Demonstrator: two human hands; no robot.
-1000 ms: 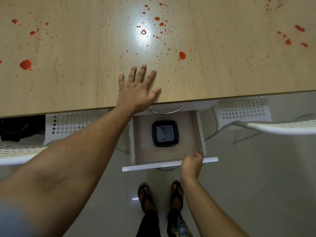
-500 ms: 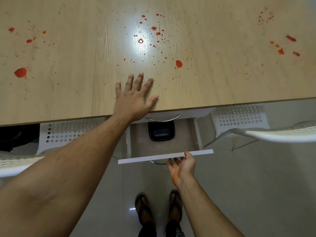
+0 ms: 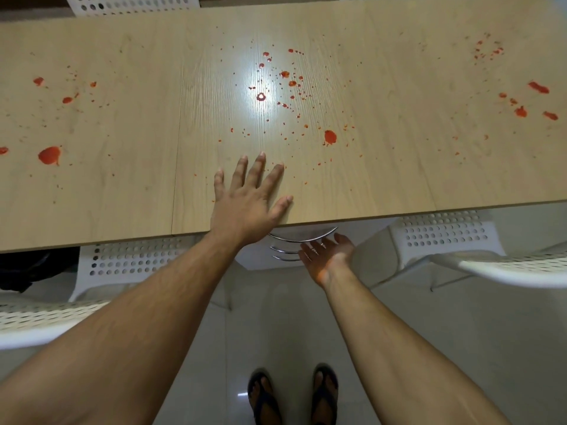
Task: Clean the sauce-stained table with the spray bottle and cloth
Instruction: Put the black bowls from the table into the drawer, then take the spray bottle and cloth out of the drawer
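Observation:
The light wooden table (image 3: 399, 167) is spattered with red sauce: a thick cluster of drops (image 3: 285, 87) in the middle, blobs (image 3: 49, 155) on the left and more stains (image 3: 530, 99) on the right. My left hand (image 3: 248, 200) lies flat, fingers spread, on the table's near edge. My right hand (image 3: 328, 256) is palm up and empty below the edge, against the white drawer unit (image 3: 254, 260) with its curved metal handles (image 3: 302, 239); the drawers are shut. No spray bottle or cloth is in view.
White perforated chairs stand at the left (image 3: 122, 262) and right (image 3: 445, 237) under the table edge, and another chair (image 3: 132, 3) at the far side. A dark object (image 3: 30, 268) lies under the table at left. My sandalled feet (image 3: 294, 394) stand on pale floor tiles.
My right hand pushed the open drawer in; it is now shut and the black container inside is hidden. The view has tilted up the table. My left hand has stayed put.

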